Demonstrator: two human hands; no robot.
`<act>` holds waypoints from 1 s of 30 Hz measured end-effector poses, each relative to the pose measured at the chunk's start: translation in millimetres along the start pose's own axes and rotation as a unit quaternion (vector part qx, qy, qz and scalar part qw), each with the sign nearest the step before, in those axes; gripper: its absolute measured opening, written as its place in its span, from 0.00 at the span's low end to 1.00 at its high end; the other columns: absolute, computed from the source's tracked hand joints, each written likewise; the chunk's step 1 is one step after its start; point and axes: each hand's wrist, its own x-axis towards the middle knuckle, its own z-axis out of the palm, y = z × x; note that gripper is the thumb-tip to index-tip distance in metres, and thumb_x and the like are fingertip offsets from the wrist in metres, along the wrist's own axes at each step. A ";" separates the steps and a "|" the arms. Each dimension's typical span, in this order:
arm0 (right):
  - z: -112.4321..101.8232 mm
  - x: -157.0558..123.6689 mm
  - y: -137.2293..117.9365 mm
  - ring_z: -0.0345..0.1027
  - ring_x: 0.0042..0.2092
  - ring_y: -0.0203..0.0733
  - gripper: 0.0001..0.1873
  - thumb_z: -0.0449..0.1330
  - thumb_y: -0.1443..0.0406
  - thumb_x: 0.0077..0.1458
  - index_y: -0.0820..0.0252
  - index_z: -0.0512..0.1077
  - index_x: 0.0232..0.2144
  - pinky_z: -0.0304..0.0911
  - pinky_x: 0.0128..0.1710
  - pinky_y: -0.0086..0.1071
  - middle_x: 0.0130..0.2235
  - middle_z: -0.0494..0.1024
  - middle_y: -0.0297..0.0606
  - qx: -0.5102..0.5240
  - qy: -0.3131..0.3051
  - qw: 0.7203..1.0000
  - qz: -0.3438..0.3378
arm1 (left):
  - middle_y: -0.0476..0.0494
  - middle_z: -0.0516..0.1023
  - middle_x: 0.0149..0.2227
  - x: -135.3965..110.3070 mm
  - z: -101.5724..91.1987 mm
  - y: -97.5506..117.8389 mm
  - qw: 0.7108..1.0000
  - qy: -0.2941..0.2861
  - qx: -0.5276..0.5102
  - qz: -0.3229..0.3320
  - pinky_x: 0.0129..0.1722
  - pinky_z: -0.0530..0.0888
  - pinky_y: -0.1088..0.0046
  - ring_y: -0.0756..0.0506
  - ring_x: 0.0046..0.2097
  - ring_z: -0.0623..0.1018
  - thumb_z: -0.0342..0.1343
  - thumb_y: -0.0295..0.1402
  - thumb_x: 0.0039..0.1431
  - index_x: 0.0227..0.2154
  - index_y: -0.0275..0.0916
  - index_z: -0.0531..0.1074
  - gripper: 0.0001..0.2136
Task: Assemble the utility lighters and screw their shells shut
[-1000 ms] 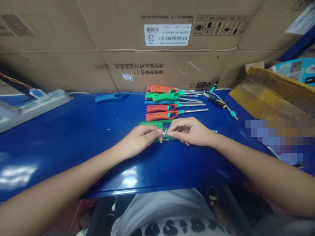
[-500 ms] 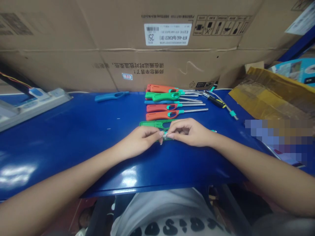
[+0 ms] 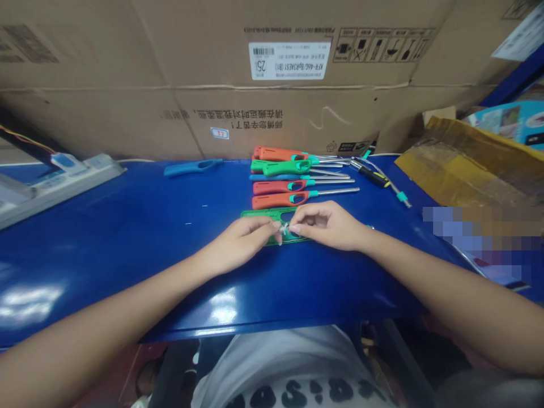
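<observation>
- Head view, looking down over my forearms at a glossy blue tabletop (image 3: pixel 127 272); both hands work at its middle, nearer the front edge.
- Left hand (image 3: pixel 238 243): fingers curled inward, the fingertips pinching a small pale part (image 3: pixel 284 228) from the left. The part is too small to tell its material.
- Right hand (image 3: pixel 327 226): thumb and fingers pinching the same part from the right, so the two hands nearly meet around it.
- Open green lighter shell (image 3: pixel 274 215): lying flat on the tabletop directly beneath both hands, with the pinched part just above it.
- Row of long-nozzle utility lighters (image 3: pixel 276 199): five side by side behind the shell, near the back edge, with metal nozzles pointing right and orange, green and blue handles.
- Loose blue lighter handle (image 3: pixel 193 166): on the tabletop near the back edge, left of the row.
- Screwdriver (image 3: pixel 372 177): black and yellow handle, just right of the row.
- Power strip (image 3: pixel 63 175): at the left edge of the tabletop.
- Cardboard carton (image 3: pixel 289 96): standing behind the back edge — printed label and handling symbols facing me.
- Yellow-brown packaging (image 3: pixel 467 164): beyond the right back corner.
- My white shirt (image 3: pixel 280 362): below the front edge, with black lettering.
</observation>
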 end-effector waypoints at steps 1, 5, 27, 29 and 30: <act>0.2 0.1 -0.1 0.67 0.32 0.34 0.10 0.65 0.59 0.57 0.62 0.76 0.32 0.63 0.34 0.30 0.30 0.76 0.34 0.000 -0.001 1.000 -0.006 | 0.52 0.64 0.22 -0.1 0.0 0.7 1.000 0.000 0.010 0.002 0.25 0.59 0.76 0.51 0.25 0.62 0.52 0.48 0.66 0.29 0.37 0.75 0.20; 1.7 0.3 -0.3 0.67 0.32 0.34 0.09 0.64 0.61 0.58 0.62 0.77 0.32 0.63 0.34 0.30 0.30 0.76 0.34 -0.008 -0.011 0.999 -0.035 | 0.50 0.72 0.27 0.4 1.5 0.6 0.999 0.008 0.045 0.016 0.31 0.64 0.75 0.50 0.30 0.68 0.54 0.49 0.64 0.26 0.36 0.74 0.20; 1.2 -1.9 0.4 0.67 0.32 0.33 0.08 0.62 0.63 0.60 0.62 0.76 0.32 0.63 0.34 0.29 0.31 0.76 0.35 -0.021 -0.024 0.998 -0.058 | 0.52 0.67 0.25 -2.8 3.5 2.8 0.998 -0.027 0.050 0.033 0.31 0.62 0.73 0.50 0.29 0.64 0.48 0.44 0.68 0.28 0.38 0.71 0.18; 1.7 -1.7 0.8 0.67 0.32 0.34 0.09 0.62 0.62 0.60 0.62 0.76 0.31 0.63 0.33 0.29 0.31 0.76 0.35 -0.025 -0.023 0.998 -0.058 | 0.51 0.69 0.27 -2.4 4.0 2.0 0.997 -0.028 0.056 0.034 0.33 0.63 0.73 0.50 0.30 0.66 0.48 0.44 0.68 0.28 0.37 0.70 0.18; 2.1 -1.6 0.9 0.66 0.32 0.34 0.09 0.62 0.62 0.60 0.62 0.76 0.31 0.62 0.33 0.29 0.31 0.75 0.35 -0.028 -0.023 0.998 -0.057 | 0.51 0.69 0.28 -2.3 4.3 1.5 0.997 -0.029 0.060 0.032 0.33 0.63 0.73 0.49 0.31 0.67 0.48 0.44 0.68 0.29 0.37 0.70 0.18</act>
